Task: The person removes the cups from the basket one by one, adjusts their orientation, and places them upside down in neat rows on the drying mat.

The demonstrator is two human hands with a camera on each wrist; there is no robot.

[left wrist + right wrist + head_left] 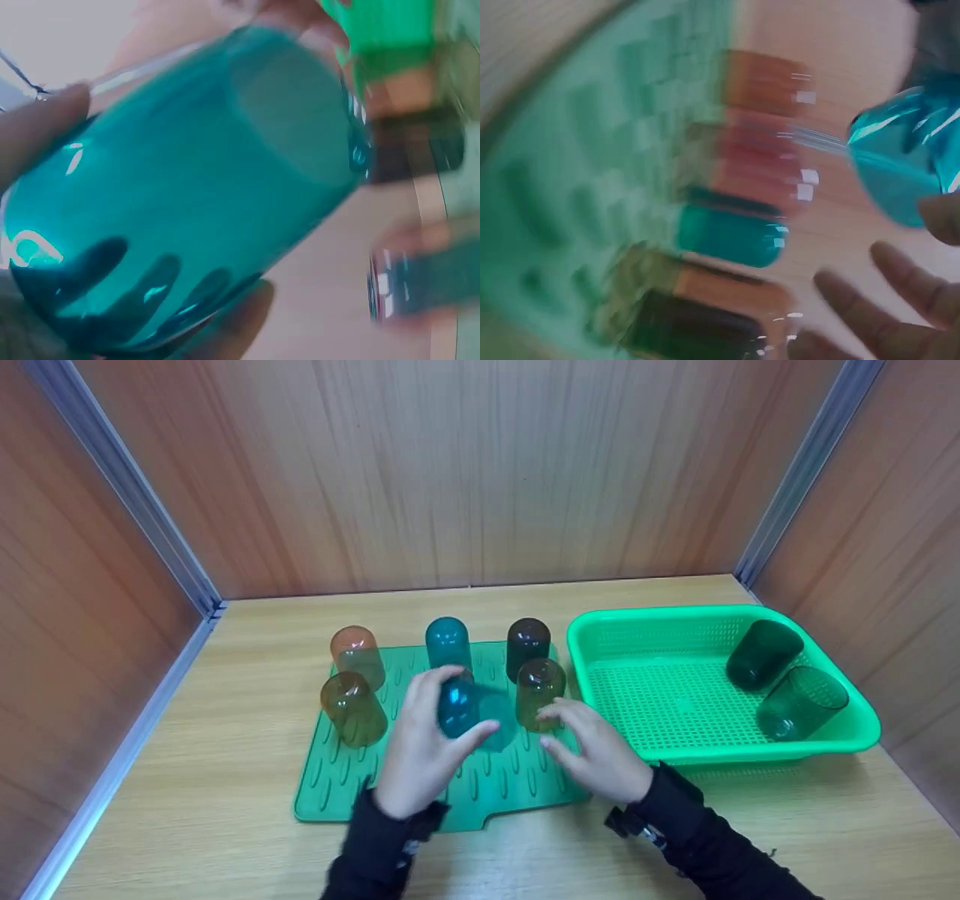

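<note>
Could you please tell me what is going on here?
A person's left hand holds a blue tumbler tilted over a green ridged mat. The right hand is close by, gripping nothing. Other coloured tumblers stand upside down on the mat, and two green-looking tumblers rest tilted in a green plastic basket to the right.

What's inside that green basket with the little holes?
Inside the green plastic basket are two tilted see-through cups: a dark cylindrical cup and a lighter greenish cylindrical cup. I can't clearly see the basket floor beneath them.
</note>
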